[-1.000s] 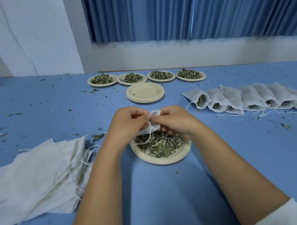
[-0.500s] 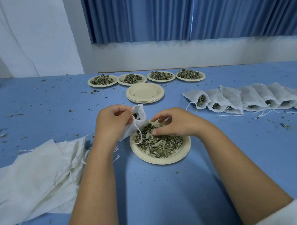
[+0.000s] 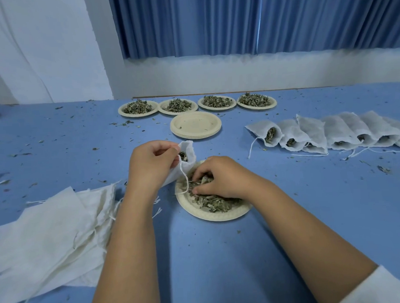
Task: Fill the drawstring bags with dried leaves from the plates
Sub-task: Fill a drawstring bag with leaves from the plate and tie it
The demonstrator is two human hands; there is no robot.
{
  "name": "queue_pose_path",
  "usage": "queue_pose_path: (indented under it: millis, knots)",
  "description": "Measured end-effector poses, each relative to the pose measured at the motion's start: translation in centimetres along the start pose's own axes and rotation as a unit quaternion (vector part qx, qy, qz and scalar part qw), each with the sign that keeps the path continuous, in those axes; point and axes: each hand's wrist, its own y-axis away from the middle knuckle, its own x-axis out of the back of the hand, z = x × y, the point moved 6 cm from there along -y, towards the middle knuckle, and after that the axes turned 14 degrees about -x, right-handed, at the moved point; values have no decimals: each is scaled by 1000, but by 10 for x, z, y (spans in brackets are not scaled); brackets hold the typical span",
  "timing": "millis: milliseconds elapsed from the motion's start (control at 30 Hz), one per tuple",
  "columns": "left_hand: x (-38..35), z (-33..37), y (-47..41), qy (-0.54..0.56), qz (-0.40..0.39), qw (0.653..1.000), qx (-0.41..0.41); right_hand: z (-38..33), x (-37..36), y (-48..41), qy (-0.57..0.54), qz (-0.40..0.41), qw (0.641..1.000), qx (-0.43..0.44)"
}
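Holding drawstring bag (image 3: 188, 152) by mouth hem with left hand (image 3: 151, 163), mouth open just above plate (image 3: 211, 216). Gathering dried leaves (image 3: 211, 202) on plate with right hand (image 3: 222, 178), fingers curled. Likely light, limp cloth: best gripped at hem. Brittle, crumbly, easily spilled: best taken in loose pinches.

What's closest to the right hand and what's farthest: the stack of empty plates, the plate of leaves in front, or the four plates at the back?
1. The plate of leaves, directly under the right hand, which is grabbing its leaves.
2. The stack of empty plates, just behind, mid-table.
3. The four back plates, in a row along the far edge.
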Motion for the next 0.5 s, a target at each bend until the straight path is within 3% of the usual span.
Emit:
queue_pose_path:
  millis: [500]
  knots:
    - [4,-3,-2,5,19,1000,1,10,11,0,17,-17,999,-29]
